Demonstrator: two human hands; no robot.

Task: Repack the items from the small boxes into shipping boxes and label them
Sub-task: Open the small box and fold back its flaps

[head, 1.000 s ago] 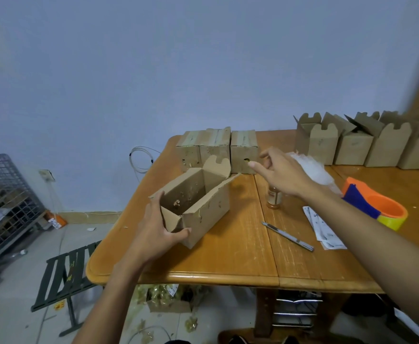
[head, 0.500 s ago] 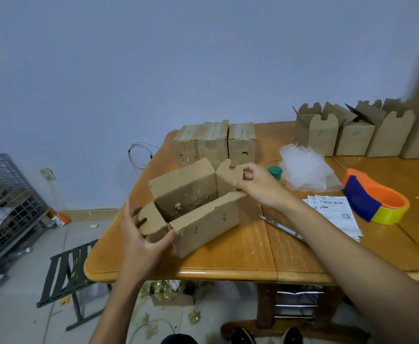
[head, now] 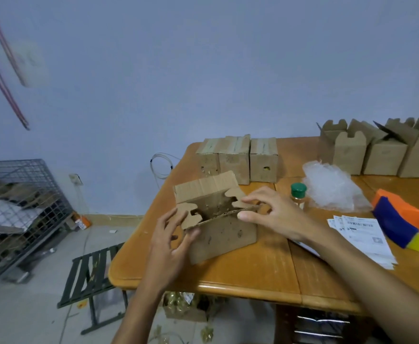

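Open carton [head: 222,234] near the front-left corner of the table [head: 253,276], flaps raised. The left hand [head: 171,234] has its grip curled round the left end flap; the right hand [head: 275,214] pinches the right flap and front edge. Progress, as judged: partway. Three taped boxes [head: 238,157] stand behind; a row of open boxes [head: 377,155], a green-capped jar [head: 298,194] and bubble wrap [head: 332,189] await packing. Label sheets [head: 362,234] lie unapplied beside the tape dispenser [head: 406,224]; barcodes show, print too small to read.
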